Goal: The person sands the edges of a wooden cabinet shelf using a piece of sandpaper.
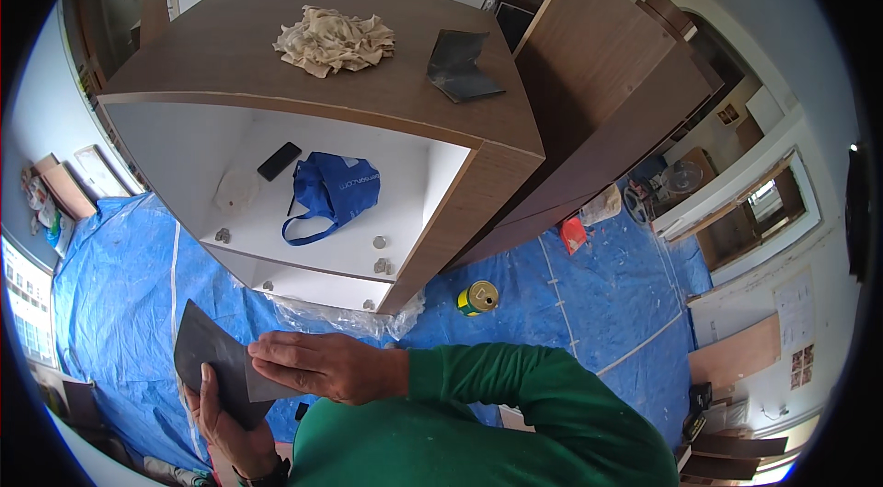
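My left hand holds a dark grey sheet of sandpaper from below, thumb on its face. My right hand lies flat across the sheet's right part, its green sleeve coming in from the right. Both hands are close to my chest, in front of a brown cabinet. On the cabinet's top lie a crumpled beige rag and a second folded dark sheet.
Inside the cabinet's white shelf sit a blue bag, a black phone and a pale round pad. Blue plastic sheeting covers the floor. A yellow-green can stands on it. Brown panels lean at right.
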A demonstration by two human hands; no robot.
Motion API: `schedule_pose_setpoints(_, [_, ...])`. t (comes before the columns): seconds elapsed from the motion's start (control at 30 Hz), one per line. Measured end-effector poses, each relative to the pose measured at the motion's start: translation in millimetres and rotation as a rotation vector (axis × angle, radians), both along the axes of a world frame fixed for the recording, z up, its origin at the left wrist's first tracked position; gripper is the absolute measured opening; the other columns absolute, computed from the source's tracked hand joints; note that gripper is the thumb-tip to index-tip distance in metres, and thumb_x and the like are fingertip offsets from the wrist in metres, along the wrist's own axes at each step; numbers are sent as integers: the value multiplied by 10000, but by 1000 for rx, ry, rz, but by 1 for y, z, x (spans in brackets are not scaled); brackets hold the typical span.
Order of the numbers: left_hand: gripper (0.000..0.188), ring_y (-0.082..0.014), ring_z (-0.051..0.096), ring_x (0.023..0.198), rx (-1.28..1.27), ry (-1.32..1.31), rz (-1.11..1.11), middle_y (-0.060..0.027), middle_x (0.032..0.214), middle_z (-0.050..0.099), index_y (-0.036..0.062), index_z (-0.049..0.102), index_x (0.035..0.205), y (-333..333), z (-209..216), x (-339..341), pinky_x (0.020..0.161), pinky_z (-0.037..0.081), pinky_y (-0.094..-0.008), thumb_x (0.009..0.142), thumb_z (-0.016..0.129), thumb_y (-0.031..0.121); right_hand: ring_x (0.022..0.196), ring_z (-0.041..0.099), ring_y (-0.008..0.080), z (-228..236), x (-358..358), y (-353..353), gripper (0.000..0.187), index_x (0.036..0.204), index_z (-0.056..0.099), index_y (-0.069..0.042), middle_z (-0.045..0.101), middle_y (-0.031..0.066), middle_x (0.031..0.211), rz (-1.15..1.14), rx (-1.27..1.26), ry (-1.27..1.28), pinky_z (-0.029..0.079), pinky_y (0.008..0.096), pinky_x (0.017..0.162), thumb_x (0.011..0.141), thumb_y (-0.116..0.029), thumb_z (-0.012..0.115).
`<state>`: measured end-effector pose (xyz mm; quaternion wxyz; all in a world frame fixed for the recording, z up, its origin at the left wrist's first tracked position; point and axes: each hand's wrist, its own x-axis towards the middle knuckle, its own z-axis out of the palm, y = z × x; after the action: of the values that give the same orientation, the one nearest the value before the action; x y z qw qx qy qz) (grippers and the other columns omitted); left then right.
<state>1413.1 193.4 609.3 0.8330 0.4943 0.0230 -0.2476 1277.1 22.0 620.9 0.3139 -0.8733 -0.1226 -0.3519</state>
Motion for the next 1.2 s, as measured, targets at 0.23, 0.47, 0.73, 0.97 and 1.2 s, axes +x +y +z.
schedule_pose_setpoints(0.23, [296,-185,686,986,-86,55,-56,-55,1135,708,91,650,1265,-62,15,-52,878,569,-350,975,691,128,1247,638,309,-14,-69,-63,516,1393,566,77,560,194,1413,-175,-146,302,599,378,969,921,-120,634])
schedule_pose_setpoints(0.47, [333,-222,669,1016,-151,100,-256,-101,1144,663,22,570,1322,-127,40,-65,895,577,-394,1013,643,125,1101,704,283,1,-135,-125,514,1337,670,-49,640,109,1327,-346,-21,207,633,365,864,830,34,670])
schedule_pose_setpoints(0.73, [386,-247,719,1034,-119,20,-731,-170,1191,686,-56,539,1329,-195,82,-55,902,619,-390,969,654,21,983,704,269,62,-164,-120,445,1244,748,-81,669,121,1297,-574,-220,54,622,358,766,820,49,717])
schedule_pose_setpoints(0.97, [333,-209,732,1002,-180,-81,-951,-130,1157,720,-37,581,1289,-208,91,-46,879,616,-337,960,633,-30,886,664,256,64,-149,-92,388,1202,767,-78,663,81,1340,-710,-382,118,593,342,696,819,-13,775])
schedule_pose_setpoints(1.2, [346,-197,725,982,-191,-130,-1038,-132,1148,722,-36,591,1287,-199,87,-37,883,601,-338,942,625,-44,873,656,258,71,-138,-70,377,1182,774,-62,688,62,1287,-769,-397,166,584,342,695,810,-3,779])
